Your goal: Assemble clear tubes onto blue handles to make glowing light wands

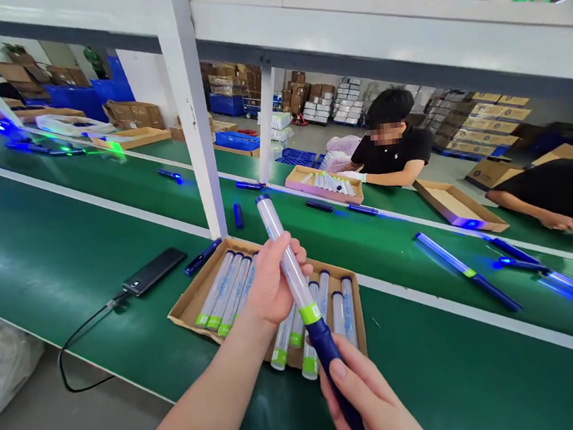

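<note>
A light stick (300, 287) with a clear tube, a green band and a dark blue handle slants over a cardboard tray (187, 310). Wrapped round its clear tube is my left hand (276, 276). My right hand (361, 382) grips the blue handle lower down. Several clear tubes (223, 291) with dark caps and green labels lie in the tray, on both sides of my left hand; my left hand and wrist hide the tray's middle.
A phone (155, 271) with a cable and a dark blue handle (202, 257) lie left of the tray. A white post (192, 116) rises behind it. Lit sticks (464, 269) lie on the green belt (399, 245). Across it, a person (393, 145) works by another tray (324, 185).
</note>
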`<state>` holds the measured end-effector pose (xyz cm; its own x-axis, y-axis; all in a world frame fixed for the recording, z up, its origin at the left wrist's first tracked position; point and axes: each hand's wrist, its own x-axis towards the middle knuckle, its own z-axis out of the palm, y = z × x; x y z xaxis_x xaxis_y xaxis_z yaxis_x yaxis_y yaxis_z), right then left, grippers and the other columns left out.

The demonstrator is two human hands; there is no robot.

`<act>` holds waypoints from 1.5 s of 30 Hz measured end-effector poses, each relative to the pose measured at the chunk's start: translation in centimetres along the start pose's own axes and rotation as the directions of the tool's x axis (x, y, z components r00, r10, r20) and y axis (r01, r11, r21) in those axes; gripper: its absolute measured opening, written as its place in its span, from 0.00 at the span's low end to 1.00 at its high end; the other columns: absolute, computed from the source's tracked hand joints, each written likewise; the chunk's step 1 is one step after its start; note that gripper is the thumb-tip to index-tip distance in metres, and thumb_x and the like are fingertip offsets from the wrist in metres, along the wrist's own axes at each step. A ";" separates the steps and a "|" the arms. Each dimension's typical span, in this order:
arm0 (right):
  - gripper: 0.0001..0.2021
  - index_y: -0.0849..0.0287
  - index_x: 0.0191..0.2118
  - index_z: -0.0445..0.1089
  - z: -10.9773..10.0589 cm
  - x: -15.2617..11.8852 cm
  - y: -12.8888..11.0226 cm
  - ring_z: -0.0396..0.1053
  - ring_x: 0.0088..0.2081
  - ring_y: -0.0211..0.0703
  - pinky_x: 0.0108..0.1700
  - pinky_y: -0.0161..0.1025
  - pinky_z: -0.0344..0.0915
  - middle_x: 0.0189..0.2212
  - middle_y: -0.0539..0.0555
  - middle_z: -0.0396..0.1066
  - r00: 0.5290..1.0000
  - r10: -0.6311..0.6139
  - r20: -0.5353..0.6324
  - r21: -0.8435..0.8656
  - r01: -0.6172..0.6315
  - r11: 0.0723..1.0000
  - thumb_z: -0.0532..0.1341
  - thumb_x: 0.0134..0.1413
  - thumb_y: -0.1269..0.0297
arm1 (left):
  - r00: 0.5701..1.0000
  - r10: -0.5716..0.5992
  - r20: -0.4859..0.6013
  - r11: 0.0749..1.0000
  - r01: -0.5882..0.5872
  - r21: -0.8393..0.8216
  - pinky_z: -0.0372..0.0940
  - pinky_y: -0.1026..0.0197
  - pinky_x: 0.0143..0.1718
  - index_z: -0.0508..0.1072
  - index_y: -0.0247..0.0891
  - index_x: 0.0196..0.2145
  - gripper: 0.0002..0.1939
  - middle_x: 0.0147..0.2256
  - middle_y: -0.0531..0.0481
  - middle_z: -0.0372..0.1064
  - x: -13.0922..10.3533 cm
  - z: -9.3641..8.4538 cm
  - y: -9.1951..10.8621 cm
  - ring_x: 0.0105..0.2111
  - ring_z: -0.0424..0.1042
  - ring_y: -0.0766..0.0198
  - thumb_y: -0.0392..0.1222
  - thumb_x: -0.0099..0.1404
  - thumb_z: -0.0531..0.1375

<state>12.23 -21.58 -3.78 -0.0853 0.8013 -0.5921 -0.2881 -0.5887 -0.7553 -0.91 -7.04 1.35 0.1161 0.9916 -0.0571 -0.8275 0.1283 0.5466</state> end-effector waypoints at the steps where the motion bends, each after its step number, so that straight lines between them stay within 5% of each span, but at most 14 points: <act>1: 0.59 0.58 0.70 0.59 -0.1 -0.1 0.0 0.57 0.19 0.31 0.21 0.29 0.55 0.26 0.46 0.71 0.999 -0.002 0.043 0.030 0.000 1.000 0.76 0.39 0.29 | 0.999 -0.032 0.041 0.999 0.033 -0.024 0.66 0.72 0.22 0.66 0.37 0.32 0.20 0.29 0.58 0.60 0.1 0.1 0.1 0.27 0.63 0.72 0.43 0.59 0.76; 4: 0.55 0.58 0.70 0.61 -0.3 0.2 0.3 0.56 0.17 0.33 0.20 0.32 0.55 0.26 0.48 0.72 0.999 -0.022 0.047 -0.062 0.025 0.998 0.71 0.45 0.27 | 0.995 -0.080 0.056 0.992 0.085 -0.097 0.55 0.76 0.16 0.62 0.39 0.31 0.23 0.27 0.61 0.54 0.6 0.3 -0.2 0.23 0.58 0.74 0.40 0.58 0.76; 6: 0.49 0.54 0.69 0.65 -0.5 0.7 0.6 0.70 0.25 0.45 0.24 0.38 0.65 0.34 0.56 0.78 0.983 -0.176 -0.052 -0.321 0.151 0.935 0.66 0.50 0.25 | 0.997 -0.062 -0.052 0.994 0.057 -0.090 0.52 0.75 0.15 0.62 0.40 0.33 0.23 0.28 0.61 0.55 0.7 0.3 -0.8 0.23 0.57 0.74 0.41 0.58 0.76; 9: 0.36 0.50 0.66 0.71 -0.6 1.5 0.6 0.79 0.48 0.68 0.46 0.56 0.75 0.56 0.63 0.78 0.856 -0.515 -0.053 -0.709 0.331 0.623 0.59 0.62 0.32 | 0.974 0.043 -0.220 0.999 -0.047 -0.011 0.57 0.73 0.18 0.63 0.41 0.37 0.24 0.29 0.60 0.57 0.9 0.1 -1.6 0.23 0.60 0.73 0.45 0.59 0.76; 11: 0.34 0.50 0.68 0.70 -0.7 1.6 0.4 0.76 0.56 0.73 0.52 0.62 0.73 0.63 0.62 0.74 0.832 -0.554 -0.009 -0.780 0.341 0.525 0.55 0.66 0.35 | 0.958 0.091 -0.273 0.996 -0.087 0.026 0.60 0.71 0.19 0.65 0.42 0.38 0.22 0.30 0.60 0.58 0.9 -0.1 -1.8 0.24 0.61 0.72 0.50 0.62 0.74; 16: 0.36 0.44 0.69 0.69 -1.5 1.1 0.5 0.73 0.60 0.68 0.57 0.56 0.73 0.62 0.58 0.75 0.923 -0.384 -0.018 -0.698 0.263 0.666 0.53 0.66 0.30 | 0.959 0.040 -0.282 0.998 -0.053 -0.040 0.69 0.66 0.23 0.70 0.38 0.39 0.13 0.35 0.54 0.66 0.7 -0.3 -1.4 0.28 0.67 0.69 0.50 0.70 0.66; 19: 0.40 0.48 0.72 0.65 -1.8 0.9 0.9 0.78 0.44 0.58 0.48 0.51 0.76 0.54 0.61 0.78 0.955 -0.295 -0.023 -0.636 0.214 0.741 0.55 0.64 0.28 | 0.984 0.017 -0.179 0.998 -0.027 -0.049 0.68 0.68 0.22 0.72 0.36 0.40 0.12 0.37 0.52 0.70 0.6 -0.2 -1.1 0.29 0.70 0.69 0.45 0.67 0.69; 23: 0.38 0.52 0.68 0.68 -1.5 1.0 0.7 0.76 0.35 0.53 0.36 0.44 0.74 0.46 0.60 0.79 0.948 -0.317 0.024 -0.575 0.273 0.771 0.60 0.62 0.31 | 0.990 -0.022 -0.137 0.999 0.017 -0.037 0.64 0.70 0.20 0.68 0.38 0.35 0.17 0.29 0.58 0.64 0.5 -0.3 -1.1 0.24 0.64 0.72 0.42 0.62 0.74; 28: 0.34 0.52 0.62 0.73 -1.2 1.4 0.3 0.75 0.43 0.60 0.45 0.48 0.72 0.47 0.61 0.78 0.907 -0.421 0.004 -0.687 0.308 0.658 0.58 0.64 0.32 | 0.980 -0.027 -0.198 1.000 0.026 -0.006 0.67 0.66 0.23 0.66 0.39 0.35 0.21 0.28 0.58 0.62 0.6 -0.7 -1.0 0.24 0.63 0.70 0.50 0.63 0.74; 33: 0.44 0.48 0.71 0.63 -1.2 1.6 0.8 0.71 0.39 0.54 0.39 0.44 0.69 0.44 0.57 0.76 0.979 -0.189 -0.079 -0.512 0.123 0.850 0.59 0.58 0.25 | 0.990 -0.072 -0.118 0.996 0.066 -0.052 0.63 0.68 0.21 0.65 0.41 0.36 0.22 0.28 0.58 0.61 1.2 -1.4 -1.5 0.24 0.62 0.70 0.55 0.66 0.72; 36: 0.45 0.49 0.72 0.60 -1.0 1.6 0.5 0.67 0.35 0.45 0.38 0.39 0.66 0.35 0.50 0.73 0.999 -0.029 -0.013 -0.315 0.023 0.949 0.62 0.59 0.27 | 0.995 -0.051 -0.081 0.998 0.048 -0.032 0.60 0.71 0.19 0.65 0.42 0.38 0.22 0.29 0.59 0.62 1.1 -1.4 -2.4 0.24 0.62 0.71 0.53 0.64 0.73; 40: 0.32 0.53 0.66 0.68 -1.8 1.6 -0.3 0.64 0.30 0.38 0.33 0.34 0.62 0.33 0.48 0.70 0.995 -0.042 0.093 -0.124 0.053 0.991 0.63 0.67 0.37 | 0.998 -0.002 -0.063 1.000 0.004 0.026 0.60 0.71 0.19 0.65 0.43 0.39 0.20 0.29 0.59 0.62 0.8 -0.9 -3.2 0.24 0.63 0.71 0.50 0.65 0.72; 45: 0.26 0.50 0.68 0.67 -4.3 1.5 0.1 0.72 0.34 0.38 0.36 0.35 0.70 0.43 0.54 0.74 0.909 -0.097 0.406 0.107 0.058 0.993 0.68 0.69 0.57 | 0.997 -0.035 -0.073 0.999 0.036 0.012 0.59 0.72 0.18 0.64 0.42 0.38 0.18 0.28 0.59 0.61 0.5 -0.6 -3.3 0.23 0.61 0.71 0.49 0.66 0.70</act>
<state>16.15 -20.95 -5.95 -0.4369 0.8285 -0.3502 -0.3932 -0.5261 -0.7541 1.56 -6.91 -0.94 0.1044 0.9850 -0.1373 -0.8164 0.1637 0.5538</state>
